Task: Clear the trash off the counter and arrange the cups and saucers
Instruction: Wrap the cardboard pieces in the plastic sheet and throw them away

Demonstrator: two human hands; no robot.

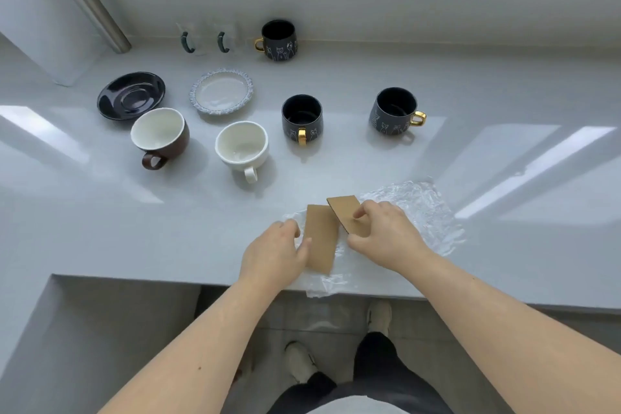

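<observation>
Head view. Two cardboard pieces are seen on crumpled plastic wrap (416,212) at the near counter (100,228) edge. The left hand (274,254) is pinched on the flat cardboard piece (321,239), just to its right. The right hand (381,232) is pinched on the tilted cardboard piece (346,212), at its fingertips. Both forearms are extended forward, converging. Beyond the hands are counted: three dark cat mugs (302,119), one brown cup (159,134), one white cup (242,146), two saucers (131,95), two glass cups.
</observation>
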